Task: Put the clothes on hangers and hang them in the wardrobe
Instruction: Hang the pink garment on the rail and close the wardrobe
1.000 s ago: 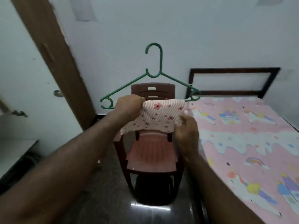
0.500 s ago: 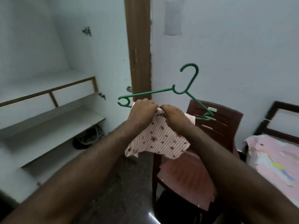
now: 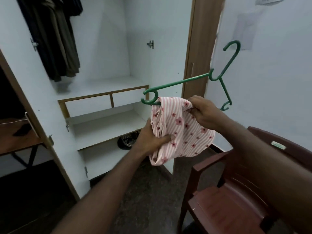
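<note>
**Garment half-draped on hanger, wardrobe open ahead**

Your right hand (image 3: 205, 114) grips the top of the pink striped floral garment (image 3: 181, 130) together with the green plastic hanger (image 3: 189, 80), fingers curled around both. Your left hand (image 3: 148, 139) holds the lower bunched fabric, its thumb pressed into the cloth. The hanger is tilted, hook up to the right, with its left end poking out just beside the garment's upper edge. You hold all of it in the air in front of the open wardrobe (image 3: 104, 98), whose white shelves are ahead of you. Dark clothes (image 3: 55, 38) hang in its upper left. A brown plastic chair (image 3: 236, 191) stands to your lower right.
</note>
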Demonstrator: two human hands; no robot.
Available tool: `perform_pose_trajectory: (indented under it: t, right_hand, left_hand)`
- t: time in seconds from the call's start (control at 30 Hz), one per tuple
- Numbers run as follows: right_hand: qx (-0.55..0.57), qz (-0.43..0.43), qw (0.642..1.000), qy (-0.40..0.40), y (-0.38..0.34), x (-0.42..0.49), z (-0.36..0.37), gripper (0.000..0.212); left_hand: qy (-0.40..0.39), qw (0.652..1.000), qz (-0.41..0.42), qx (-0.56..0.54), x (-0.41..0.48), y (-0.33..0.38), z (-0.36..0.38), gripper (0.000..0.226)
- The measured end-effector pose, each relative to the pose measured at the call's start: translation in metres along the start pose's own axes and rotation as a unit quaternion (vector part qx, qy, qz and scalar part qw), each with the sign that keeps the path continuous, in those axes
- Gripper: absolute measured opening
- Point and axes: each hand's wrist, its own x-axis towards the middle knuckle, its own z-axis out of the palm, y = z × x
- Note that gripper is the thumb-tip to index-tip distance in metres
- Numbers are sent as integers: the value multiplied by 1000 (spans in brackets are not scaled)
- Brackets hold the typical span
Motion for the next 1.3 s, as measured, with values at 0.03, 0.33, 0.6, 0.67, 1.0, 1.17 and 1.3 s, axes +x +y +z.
perform_pose_trajectory:
  t: [0.03,0.33,0.6,0.67,1.0,1.17,1.3]
  right_hand:
    - [-2,-10,1000,-4,0,8,0,16]
    - [-14,-36,997,-63,6,95,42,14]
    - [-10,-31,998,-50,-4,221,94,13]
    - [-22,-31,998,-57,-6,254,107,14]
    - [-1,-61,996,-72,-11,377,161,15]
    - [25,-81,994,-69,1,455,177,15]
    - [56,-101,992,-54,23,503,183,13]
  left_hand:
    - [27,1000,-3,-5,-2,0,0,72]
    - [32,996,-63,-58,13,-55,-48,39]
    - [323,942,-6,92,95,-116,-99,28]
    - [346,932,4,110,113,-125,-125,30]
    - [316,947,4,57,211,-121,-269,59]
    - [325,934,53,-137,293,-79,-327,25]
    - [325,930,72,-153,343,-68,-345,20]
